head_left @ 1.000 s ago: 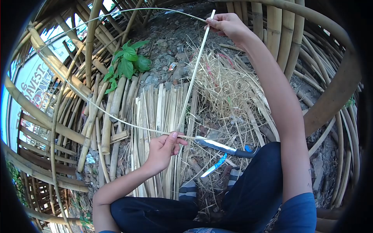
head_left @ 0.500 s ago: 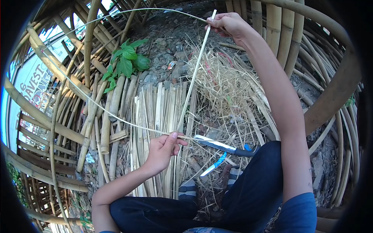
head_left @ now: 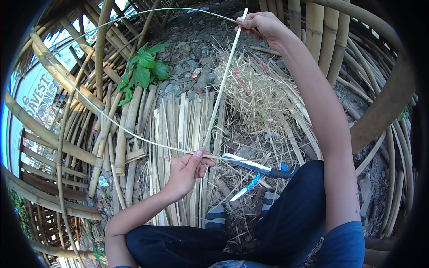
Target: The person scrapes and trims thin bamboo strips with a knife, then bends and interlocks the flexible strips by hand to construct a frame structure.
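Note:
My left hand (head_left: 187,173) pinches a thin bamboo strip (head_left: 147,141) between thumb and fingers, low in the middle of the head view. From there the strip bows out far to the left and curves back over the top to my right hand (head_left: 263,27). Raised at the upper right, that hand is closed on the bamboo too. A straight pale length of bamboo (head_left: 227,71) runs down from it toward my left thumb. Just right of my left fingers lies a knife (head_left: 250,165) with a dark handle, and below it a smaller blue-handled knife (head_left: 246,187).
Split bamboo slats (head_left: 172,129) lie side by side under my left hand. A heap of shavings (head_left: 257,94) covers the ground to their right. Bamboo poles (head_left: 330,40) rise close beside my right arm. A leafy plant (head_left: 145,69) grows at the upper left.

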The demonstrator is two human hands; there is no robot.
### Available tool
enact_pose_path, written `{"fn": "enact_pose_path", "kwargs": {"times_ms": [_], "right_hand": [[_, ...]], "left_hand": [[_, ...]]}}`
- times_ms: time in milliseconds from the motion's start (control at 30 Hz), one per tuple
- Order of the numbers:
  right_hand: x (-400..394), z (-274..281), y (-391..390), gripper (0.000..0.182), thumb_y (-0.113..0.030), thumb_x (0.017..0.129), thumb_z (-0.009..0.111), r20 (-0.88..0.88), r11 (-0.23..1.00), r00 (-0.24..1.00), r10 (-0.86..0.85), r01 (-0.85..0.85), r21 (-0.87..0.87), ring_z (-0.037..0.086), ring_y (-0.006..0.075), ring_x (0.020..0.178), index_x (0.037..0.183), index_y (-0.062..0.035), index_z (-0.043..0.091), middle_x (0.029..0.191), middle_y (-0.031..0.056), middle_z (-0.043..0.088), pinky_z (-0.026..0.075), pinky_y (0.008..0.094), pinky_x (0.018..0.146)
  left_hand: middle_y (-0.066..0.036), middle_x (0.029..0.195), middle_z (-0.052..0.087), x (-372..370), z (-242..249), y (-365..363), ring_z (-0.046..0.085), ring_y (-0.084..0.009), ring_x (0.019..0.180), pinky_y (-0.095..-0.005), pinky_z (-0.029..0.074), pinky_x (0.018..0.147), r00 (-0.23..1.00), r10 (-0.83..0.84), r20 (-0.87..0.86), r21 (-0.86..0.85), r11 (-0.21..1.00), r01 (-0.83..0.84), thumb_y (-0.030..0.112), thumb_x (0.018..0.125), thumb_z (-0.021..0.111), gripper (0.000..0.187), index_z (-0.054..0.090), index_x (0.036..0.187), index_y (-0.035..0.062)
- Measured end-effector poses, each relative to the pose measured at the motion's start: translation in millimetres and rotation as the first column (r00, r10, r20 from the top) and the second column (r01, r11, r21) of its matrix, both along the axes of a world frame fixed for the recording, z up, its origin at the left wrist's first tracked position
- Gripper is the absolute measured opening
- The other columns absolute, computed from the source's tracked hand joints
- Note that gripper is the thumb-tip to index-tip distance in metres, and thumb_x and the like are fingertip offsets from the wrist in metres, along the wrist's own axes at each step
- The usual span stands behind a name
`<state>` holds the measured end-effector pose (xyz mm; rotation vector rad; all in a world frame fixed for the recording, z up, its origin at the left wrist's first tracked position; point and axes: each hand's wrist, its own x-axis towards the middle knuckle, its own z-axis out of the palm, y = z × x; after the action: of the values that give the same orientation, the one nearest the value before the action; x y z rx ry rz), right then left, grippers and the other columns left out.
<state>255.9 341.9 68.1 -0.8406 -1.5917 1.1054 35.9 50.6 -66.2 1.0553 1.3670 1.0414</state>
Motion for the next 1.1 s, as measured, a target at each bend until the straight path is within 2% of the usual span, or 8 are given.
{"fn": "enact_pose_path", "kwargs": {"times_ms": [67,300,367,600,667,767,867,1100], "right_hand": [[0,0,0,0.015,-0.019,0.086,0.069,-0.003,1.000,1.000,-0.003,0.003,0.001,0.045,0.0036,0.060,0.085,-0.0038,0.071,0.078,0.0029,0.070,0.034,0.0191,0.048],[-1,-3,4,0.015,-0.018,0.086,0.069,-0.013,1.000,1.000,-0.005,0.005,0.021,0.045,0.0040,0.060,0.085,-0.0035,0.071,0.078,0.0031,0.070,0.034,0.0194,0.049],[0,-3,4,0.015,-0.020,0.089,0.065,0.042,0.999,0.999,0.011,-0.013,0.040,0.047,0.0046,0.064,0.080,-0.0081,0.066,0.080,0.0021,0.069,0.036,0.0212,0.055],[0,-9,19,0.014,-0.019,0.089,0.065,0.055,0.999,0.998,-0.005,0.002,0.048,0.046,0.0048,0.064,0.081,-0.0077,0.066,0.080,0.0025,0.070,0.036,0.0219,0.055],[-1,-9,20,0.013,-0.018,0.089,0.065,0.052,0.999,0.999,-0.015,0.013,0.052,0.047,0.0046,0.063,0.081,-0.0076,0.066,0.080,0.0027,0.070,0.036,0.0218,0.055],[-4,-10,19,0.012,-0.018,0.088,0.066,0.068,0.997,0.996,-0.052,0.048,0.061,0.047,0.0044,0.063,0.083,-0.0073,0.066,0.080,0.0027,0.070,0.037,0.0215,0.055],[-4,-10,20,0.012,-0.018,0.089,0.066,0.061,0.999,0.998,-0.017,0.014,0.046,0.048,0.0045,0.063,0.084,-0.0070,0.067,0.080,0.0027,0.070,0.037,0.0215,0.055],[-5,-9,17,0.012,-0.018,0.089,0.066,0.072,0.998,0.997,-0.042,0.038,0.057,0.048,0.0044,0.062,0.084,-0.0066,0.067,0.079,0.0027,0.070,0.036,0.0214,0.055]], "left_hand": [[-0.014,0.090,0.068,-1,-1,0,0.046,-0.0068,0.061,-0.0202,0.038,0.055,1.000,-0.018,-0.005,0.020,1.000,0.018,0.029,0.103,0.038,0.040,0.059,0.112,-0.0049],[-0.016,0.091,0.067,-1,-1,0,0.046,-0.0074,0.061,-0.0208,0.037,0.055,1.000,-0.026,0.010,0.015,1.000,0.026,0.030,0.103,0.037,0.042,0.058,0.112,-0.0061],[-0.014,0.091,0.068,-3,-3,1,0.049,-0.0073,0.060,-0.0206,0.039,0.055,0.999,-0.030,0.037,0.023,0.999,0.030,0.029,0.103,0.039,0.042,0.058,0.112,-0.0066],[-0.016,0.096,0.068,-4,-9,2,0.057,-0.0119,0.066,-0.0242,0.046,0.061,0.997,-0.037,0.075,-0.019,0.999,0.038,0.030,0.103,0.037,0.044,0.054,0.117,-0.0078],[-0.018,0.099,0.067,-7,-13,2,0.060,-0.0146,0.071,-0.0275,0.048,0.065,0.987,-0.047,0.155,-0.025,0.998,0.051,0.030,0.103,0.038,0.044,0.053,0.118,-0.0089],[-0.021,0.099,0.066,-6,-19,0,0.063,-0.0189,0.073,-0.0308,0.050,0.067,0.991,-0.037,0.132,-0.015,0.999,0.039,0.028,0.103,0.036,0.043,0.054,0.115,-0.0088],[-0.020,0.100,0.066,-7,-23,-1,0.063,-0.0183,0.076,-0.0309,0.050,0.069,0.990,-0.045,0.133,-0.020,0.999,0.048,0.028,0.102,0.039,0.042,0.052,0.117,-0.0092],[-0.020,0.099,0.066,-6,-21,-2,0.064,-0.0191,0.075,-0.0312,0.051,0.068,0.987,-0.068,0.143,-0.004,0.998,0.069,0.028,0.103,0.038,0.041,0.052,0.116,-0.0089]]}}
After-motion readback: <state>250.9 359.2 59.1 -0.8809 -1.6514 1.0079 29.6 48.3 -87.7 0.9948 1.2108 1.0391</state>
